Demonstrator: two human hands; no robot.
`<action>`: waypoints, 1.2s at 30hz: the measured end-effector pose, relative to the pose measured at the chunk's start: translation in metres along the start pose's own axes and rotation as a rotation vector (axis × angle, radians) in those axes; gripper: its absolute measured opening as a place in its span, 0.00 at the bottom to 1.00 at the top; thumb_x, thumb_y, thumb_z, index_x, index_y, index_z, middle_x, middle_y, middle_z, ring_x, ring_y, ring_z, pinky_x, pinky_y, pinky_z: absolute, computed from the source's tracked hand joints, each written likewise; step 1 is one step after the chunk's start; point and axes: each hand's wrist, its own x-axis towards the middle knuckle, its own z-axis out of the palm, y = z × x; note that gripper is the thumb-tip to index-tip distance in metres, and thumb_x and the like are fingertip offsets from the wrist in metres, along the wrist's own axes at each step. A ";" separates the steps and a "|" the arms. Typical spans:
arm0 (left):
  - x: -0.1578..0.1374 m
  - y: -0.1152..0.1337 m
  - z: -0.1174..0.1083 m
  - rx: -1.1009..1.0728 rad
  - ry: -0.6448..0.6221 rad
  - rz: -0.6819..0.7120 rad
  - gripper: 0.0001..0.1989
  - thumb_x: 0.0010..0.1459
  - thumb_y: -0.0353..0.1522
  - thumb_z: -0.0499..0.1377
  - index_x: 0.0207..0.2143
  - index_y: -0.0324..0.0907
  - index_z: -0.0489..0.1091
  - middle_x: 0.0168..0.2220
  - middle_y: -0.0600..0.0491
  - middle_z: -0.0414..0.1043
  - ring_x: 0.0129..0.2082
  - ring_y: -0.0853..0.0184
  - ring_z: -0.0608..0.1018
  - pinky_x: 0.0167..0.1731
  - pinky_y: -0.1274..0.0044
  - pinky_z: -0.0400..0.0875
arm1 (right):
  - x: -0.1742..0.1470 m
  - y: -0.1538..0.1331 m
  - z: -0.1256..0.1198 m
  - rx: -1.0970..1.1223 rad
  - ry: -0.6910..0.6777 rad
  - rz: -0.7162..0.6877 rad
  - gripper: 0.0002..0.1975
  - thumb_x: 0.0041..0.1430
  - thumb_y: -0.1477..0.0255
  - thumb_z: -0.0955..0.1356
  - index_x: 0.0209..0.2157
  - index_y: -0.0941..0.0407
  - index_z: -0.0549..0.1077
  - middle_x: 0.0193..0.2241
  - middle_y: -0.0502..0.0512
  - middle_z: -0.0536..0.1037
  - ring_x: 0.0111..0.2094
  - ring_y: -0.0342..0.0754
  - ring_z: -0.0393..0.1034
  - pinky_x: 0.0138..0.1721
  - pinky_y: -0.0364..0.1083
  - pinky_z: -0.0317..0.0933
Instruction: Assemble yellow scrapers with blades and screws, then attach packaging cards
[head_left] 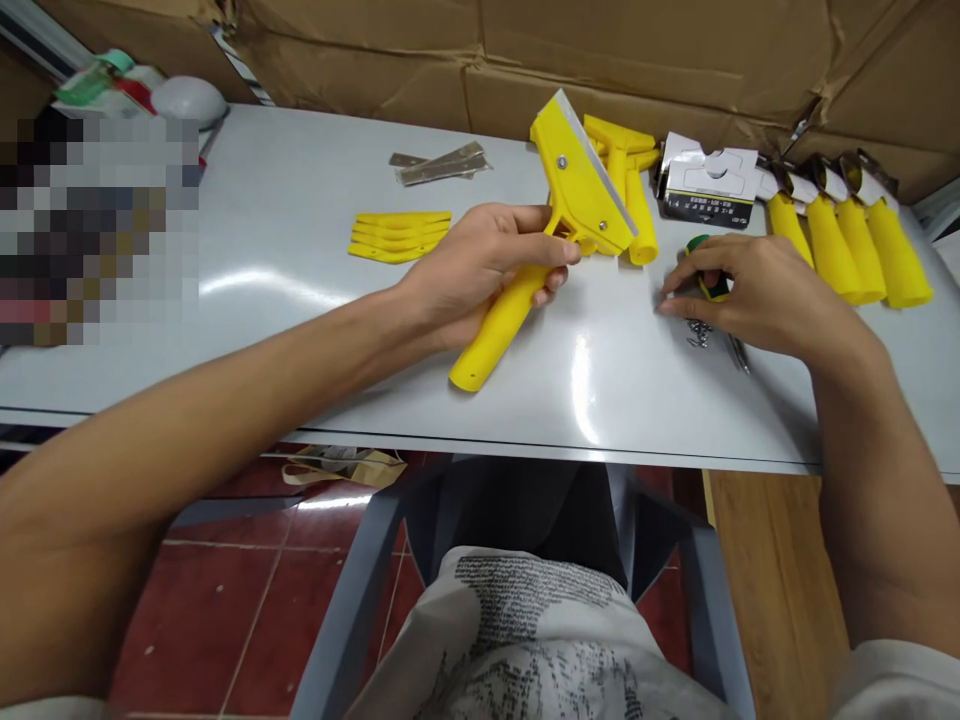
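My left hand (487,265) is wrapped around the neck of a yellow scraper (506,325), held above the table. Its blade edge faces up and to the right, and two screws show in its head. At the right, my right hand (750,285) is low over the table with thumb and fingertips drawn together. Anything between those fingertips is too small to make out. Partly hidden under this hand lies a screwdriver (718,288) with a green and yellow handle. A small heap of screws (699,333) sits just below the thumb.
Yellow strips (397,240) and flat blades (442,163) lie left of centre. More yellow scrapers (641,215) lie behind the held one. A small box (709,185) and several yellow handles (840,250) line the back right. Cardboard (600,60) backs the white table (285,230).
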 end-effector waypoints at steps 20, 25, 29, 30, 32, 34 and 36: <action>-0.006 -0.007 0.002 -0.003 -0.121 -0.093 0.05 0.57 0.21 0.71 0.33 0.34 0.79 0.28 0.55 0.73 0.23 0.77 0.73 0.21 0.84 0.68 | -0.015 -0.073 -0.008 0.311 0.441 0.006 0.10 0.75 0.55 0.70 0.43 0.40 0.84 0.47 0.51 0.89 0.50 0.56 0.83 0.56 0.59 0.80; -0.011 -0.008 0.005 0.033 -0.148 -0.097 0.07 0.57 0.24 0.74 0.32 0.36 0.79 0.27 0.56 0.71 0.24 0.76 0.72 0.22 0.84 0.67 | -0.014 -0.077 0.013 0.302 0.535 -0.096 0.08 0.74 0.58 0.73 0.42 0.42 0.85 0.42 0.51 0.89 0.41 0.56 0.83 0.49 0.61 0.78; -0.013 -0.008 0.005 0.079 -0.169 -0.092 0.06 0.59 0.26 0.74 0.32 0.36 0.80 0.25 0.56 0.70 0.23 0.76 0.71 0.22 0.83 0.66 | -0.009 -0.073 0.020 0.325 0.515 -0.140 0.08 0.74 0.61 0.73 0.38 0.42 0.85 0.39 0.50 0.88 0.39 0.56 0.82 0.47 0.62 0.77; -0.013 -0.008 0.005 0.087 -0.171 -0.089 0.06 0.60 0.26 0.74 0.32 0.37 0.80 0.25 0.55 0.71 0.23 0.76 0.71 0.22 0.83 0.66 | -0.008 -0.072 0.021 0.329 0.524 -0.159 0.08 0.74 0.62 0.73 0.37 0.42 0.84 0.38 0.50 0.88 0.39 0.55 0.81 0.46 0.61 0.77; -0.014 -0.008 0.005 0.095 -0.171 -0.082 0.07 0.59 0.27 0.74 0.31 0.37 0.80 0.25 0.55 0.71 0.22 0.76 0.71 0.22 0.82 0.66 | -0.006 -0.072 0.024 0.319 0.540 -0.195 0.10 0.74 0.64 0.72 0.35 0.44 0.84 0.36 0.51 0.87 0.38 0.55 0.81 0.46 0.60 0.76; -0.015 -0.008 0.006 0.104 -0.175 -0.072 0.09 0.58 0.28 0.76 0.29 0.38 0.79 0.25 0.55 0.72 0.22 0.76 0.71 0.22 0.82 0.66 | -0.005 -0.072 0.027 0.298 0.574 -0.216 0.11 0.74 0.65 0.72 0.35 0.45 0.84 0.36 0.52 0.86 0.38 0.54 0.80 0.45 0.59 0.75; -0.015 -0.007 0.006 0.119 -0.182 -0.066 0.11 0.57 0.29 0.77 0.28 0.38 0.78 0.25 0.55 0.72 0.22 0.76 0.71 0.22 0.82 0.66 | -0.005 -0.072 0.029 0.281 0.604 -0.206 0.12 0.74 0.66 0.71 0.35 0.46 0.85 0.37 0.53 0.86 0.39 0.53 0.80 0.44 0.58 0.75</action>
